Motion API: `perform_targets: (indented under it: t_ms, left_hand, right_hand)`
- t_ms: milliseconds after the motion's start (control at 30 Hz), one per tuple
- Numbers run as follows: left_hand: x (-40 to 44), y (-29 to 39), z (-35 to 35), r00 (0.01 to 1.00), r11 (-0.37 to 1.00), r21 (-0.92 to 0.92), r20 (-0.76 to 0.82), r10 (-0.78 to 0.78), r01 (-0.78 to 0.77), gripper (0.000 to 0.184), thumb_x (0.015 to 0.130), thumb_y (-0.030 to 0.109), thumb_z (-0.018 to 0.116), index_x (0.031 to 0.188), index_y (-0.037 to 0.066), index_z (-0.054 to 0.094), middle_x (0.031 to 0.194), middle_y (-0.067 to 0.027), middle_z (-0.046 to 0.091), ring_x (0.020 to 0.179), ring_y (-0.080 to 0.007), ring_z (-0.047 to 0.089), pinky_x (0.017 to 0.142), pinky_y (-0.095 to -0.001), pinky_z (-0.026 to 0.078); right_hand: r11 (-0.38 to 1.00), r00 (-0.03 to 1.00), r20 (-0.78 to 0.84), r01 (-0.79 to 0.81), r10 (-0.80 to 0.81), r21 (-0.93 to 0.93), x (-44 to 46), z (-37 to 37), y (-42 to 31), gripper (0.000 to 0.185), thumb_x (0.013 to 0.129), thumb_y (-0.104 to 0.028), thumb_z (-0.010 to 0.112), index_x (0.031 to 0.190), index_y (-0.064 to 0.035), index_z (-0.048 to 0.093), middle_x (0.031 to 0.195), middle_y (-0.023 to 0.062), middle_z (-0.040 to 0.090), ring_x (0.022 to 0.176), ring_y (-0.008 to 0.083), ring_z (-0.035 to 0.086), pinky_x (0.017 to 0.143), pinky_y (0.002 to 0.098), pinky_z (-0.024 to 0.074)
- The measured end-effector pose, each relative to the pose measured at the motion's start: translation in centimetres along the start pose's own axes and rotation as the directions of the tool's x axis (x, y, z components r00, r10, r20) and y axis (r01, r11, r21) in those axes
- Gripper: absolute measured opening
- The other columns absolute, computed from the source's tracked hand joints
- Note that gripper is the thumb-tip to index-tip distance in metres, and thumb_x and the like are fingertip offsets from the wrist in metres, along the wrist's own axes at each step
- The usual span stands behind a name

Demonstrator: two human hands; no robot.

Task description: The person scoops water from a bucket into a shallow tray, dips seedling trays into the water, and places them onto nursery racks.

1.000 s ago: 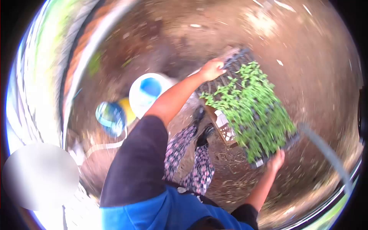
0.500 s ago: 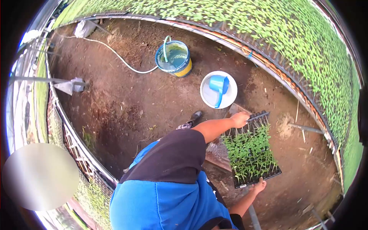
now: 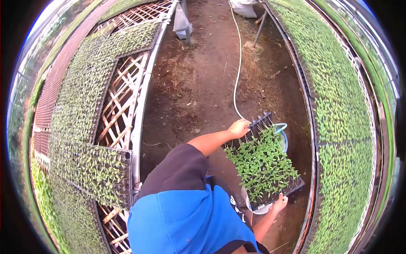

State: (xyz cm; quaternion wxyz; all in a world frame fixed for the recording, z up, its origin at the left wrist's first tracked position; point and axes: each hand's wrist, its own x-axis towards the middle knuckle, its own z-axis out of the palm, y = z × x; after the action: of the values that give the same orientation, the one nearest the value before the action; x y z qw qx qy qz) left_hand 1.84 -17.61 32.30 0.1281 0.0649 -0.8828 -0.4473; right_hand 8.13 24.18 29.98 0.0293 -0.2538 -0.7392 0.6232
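My left hand point(image 3: 240, 128) is closed on the far upper end of a black seedling tray point(image 3: 297, 185) full of leafy green seedlings point(image 3: 264, 161). At the opposite end, my right hand point(image 3: 279, 204) grips the tray's near edge, thumb on top and the other fingers mostly hidden below. The tray is held off the ground, slanting down to the right. Behind its right side shows the blue rim of a bucket point(image 3: 286, 143), with a hose end over it. Under its lower edge peeks a white basin point(image 3: 263, 210), mostly covered.
To the left, a bench with a wooden lattice point(image 3: 120, 99) bears several seedling trays point(image 3: 101, 169). Another long bench of seedlings point(image 3: 338, 127) runs along the right. A pale hose point(image 3: 237, 76) crosses the dirt floor point(image 3: 198, 84). White sacks point(image 3: 244, 7) lie at the far end.
My view has turned left, bringing the lattice bench into sight. Both hands still hold the seedling tray, which now overlaps the bucket and the basin.
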Motion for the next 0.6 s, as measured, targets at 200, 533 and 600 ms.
perform_targets:
  t_ms: [200, 533, 600]
  left_hand:
    - [8.3, -7.5, -18.4, 0.889, 0.971, 0.042, -0.412, -0.199, 0.236, 0.022, 0.069, 0.015, 0.059, 0.068, 0.001, 0.042, 0.072, -0.0136, 0.047, 0.071, -0.0322, 0.049, 0.063, -0.0387, 0.039]
    - [21.9, -14.5, -40.7, 0.702, 0.955, 0.009, -0.679, -0.212, 0.298, 0.024, 0.071, 0.019, 0.061, 0.071, -0.001, 0.047, 0.059, -0.0109, 0.050, 0.056, -0.0172, 0.049, 0.056, -0.0306, 0.040]
    - [25.2, -14.5, -45.1, 0.675, 0.961, 0.029, -0.718, -0.172, 0.276, 0.025, 0.070, 0.019, 0.061, 0.070, -0.001, 0.048, 0.057, -0.0095, 0.049, 0.055, -0.0146, 0.047, 0.055, -0.0289, 0.039]
  right_hand:
    - [0.961, 0.912, 0.313, 0.275, -0.267, 0.019, 4.6, 25.5, -16.4, 0.027, 0.074, -0.007, 0.055, 0.061, -0.0112, 0.032, 0.060, -0.0052, 0.029, 0.054, 0.0069, 0.027, 0.048, 0.0225, 0.0254]
    - [0.813, 0.617, 0.580, 0.563, -0.532, 0.147, 11.5, 56.5, -34.0, 0.023, 0.075, -0.011, 0.057, 0.063, -0.0111, 0.037, 0.063, -0.0056, 0.032, 0.058, 0.0058, 0.027, 0.054, 0.0205, 0.0246]
    - [0.797, 0.529, 0.631, 0.544, -0.568, 0.262, 12.2, 62.1, -37.7, 0.023, 0.076, -0.010, 0.056, 0.063, -0.0116, 0.037, 0.063, -0.0059, 0.033, 0.059, 0.0056, 0.028, 0.055, 0.0202, 0.0256]
